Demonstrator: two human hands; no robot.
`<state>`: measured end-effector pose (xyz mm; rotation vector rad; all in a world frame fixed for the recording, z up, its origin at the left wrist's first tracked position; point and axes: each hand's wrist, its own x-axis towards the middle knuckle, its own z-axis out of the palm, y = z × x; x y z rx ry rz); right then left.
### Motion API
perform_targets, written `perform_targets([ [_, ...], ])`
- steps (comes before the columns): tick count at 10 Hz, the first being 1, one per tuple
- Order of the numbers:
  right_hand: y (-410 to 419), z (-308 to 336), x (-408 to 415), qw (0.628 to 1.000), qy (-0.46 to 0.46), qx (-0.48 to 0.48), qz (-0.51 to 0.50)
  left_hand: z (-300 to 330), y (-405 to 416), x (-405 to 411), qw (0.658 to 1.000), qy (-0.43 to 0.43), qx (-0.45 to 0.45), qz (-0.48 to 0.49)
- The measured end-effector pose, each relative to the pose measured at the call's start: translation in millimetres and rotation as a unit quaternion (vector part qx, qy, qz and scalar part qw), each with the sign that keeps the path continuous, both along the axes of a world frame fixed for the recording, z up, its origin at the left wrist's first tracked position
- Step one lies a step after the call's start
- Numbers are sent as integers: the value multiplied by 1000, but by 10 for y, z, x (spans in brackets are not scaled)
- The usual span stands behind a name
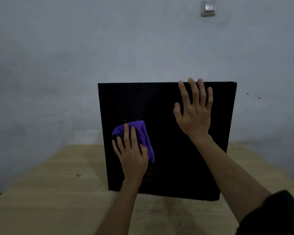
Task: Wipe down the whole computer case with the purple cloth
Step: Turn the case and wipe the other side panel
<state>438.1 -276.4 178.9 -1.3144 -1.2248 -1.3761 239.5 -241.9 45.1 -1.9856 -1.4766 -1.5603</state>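
Setting: grey plastered wall (pixel 109 48) with a light switch (pixel 208 7) high up; wooden table (pixel 49 192) below. We hold the purple cloth (pixel 143 133) under our left hand (pixel 131 155), fingers spread flat over it, pressing it to the lower left of the near side panel. Our right hand (pixel 194 112) lies flat and splayed on the upper right of that panel, fingertips at the top edge, holding nothing. Black computer case (pixel 176 158): upright on the table, against the wall. Dark sleeve (pixel 275 216): lower right
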Motion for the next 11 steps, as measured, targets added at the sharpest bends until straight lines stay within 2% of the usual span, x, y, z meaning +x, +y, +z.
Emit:
perform_targets([
  [2,-17,-3,-7,1000,1,1,2,-191,-56,-3,1000,15,-1,6],
  [4,-22,-7,-7,1000,1,-2,-1,-24,-49,13,1000,12,6,5],
  [5,-15,-6,-7,1000,2,0,1,-223,-26,-60,999,39,29,4],
  [6,-20,-10,-9,1000,2,-4,-1,-393,-43,-87,999,52,16,9],
  [8,-9,-10,-11,1000,2,-3,1,-110,-27,40,999,-31,-14,-3],
  [9,8,-19,-11,1000,2,-2,2,48,-7,59,997,-76,4,-26],
  [11,2,-11,-6,1000,2,-4,-1,64,56,158,995,-97,19,-18],
])
